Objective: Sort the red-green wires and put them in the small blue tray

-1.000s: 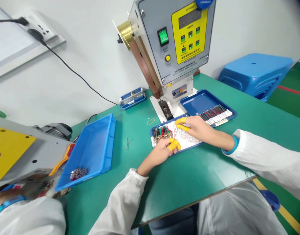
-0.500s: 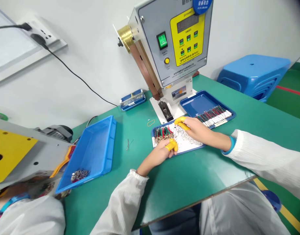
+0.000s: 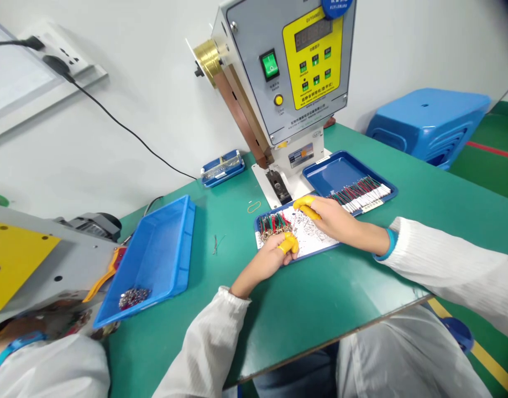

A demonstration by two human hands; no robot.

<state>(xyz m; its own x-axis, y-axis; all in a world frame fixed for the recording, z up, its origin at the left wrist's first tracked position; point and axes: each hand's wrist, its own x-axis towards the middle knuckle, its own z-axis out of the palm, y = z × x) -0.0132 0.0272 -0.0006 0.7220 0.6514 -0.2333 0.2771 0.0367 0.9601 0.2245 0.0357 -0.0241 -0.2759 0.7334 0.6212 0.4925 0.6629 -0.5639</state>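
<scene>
My left hand (image 3: 277, 251), with yellow finger covers, is closed over the near left edge of a blue-rimmed tray (image 3: 315, 252). What its pinched fingers hold is too small to make out. Above the tray's middle, my right hand (image 3: 320, 213) is closed too, thumb and covered forefinger together, their contents not visible. On the tray's left lie red, green and black wires (image 3: 275, 223) with brass-coloured ends. Many small whitish pieces (image 3: 309, 228) are spread over the white surface between my hands.
A grey machine (image 3: 295, 66) with a brass-coloured reel (image 3: 207, 59) stands behind the tray. Another blue tray (image 3: 332, 172) holds wires with white ends. At left are a blue bin (image 3: 158, 243) and a co-worker's sleeve (image 3: 58, 367). Loose wires (image 3: 215, 244) lie on the green table.
The whole view has shifted slightly. Both hands stay closed at nearly the same places over the tray; no other movement is plain.
</scene>
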